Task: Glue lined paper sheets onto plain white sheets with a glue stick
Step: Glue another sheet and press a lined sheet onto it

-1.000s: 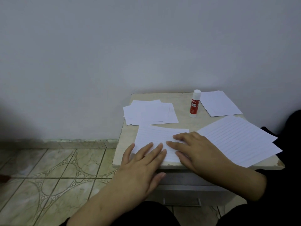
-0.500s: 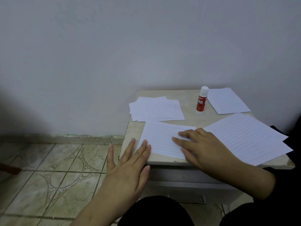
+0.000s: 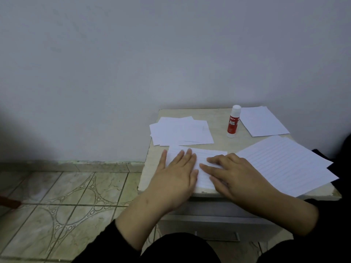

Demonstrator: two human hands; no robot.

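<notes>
Pressing lined sheet [image 3: 204, 168] flat, left hand [image 3: 175, 173], right hand [image 3: 233, 175], table [image 3: 220, 118]

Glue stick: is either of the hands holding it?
No. The glue stick stands capped, apart from both hands pressing the lined sheet.

hands [image 3: 205, 171] hiding most of lined sheet [image 3: 204, 158], glue stick [image 3: 233, 121] brand unreadable

Head cam, one view only: looks fwd and down at small table [image 3: 218, 118] near wall [image 3: 133, 63], hands close below.
</notes>
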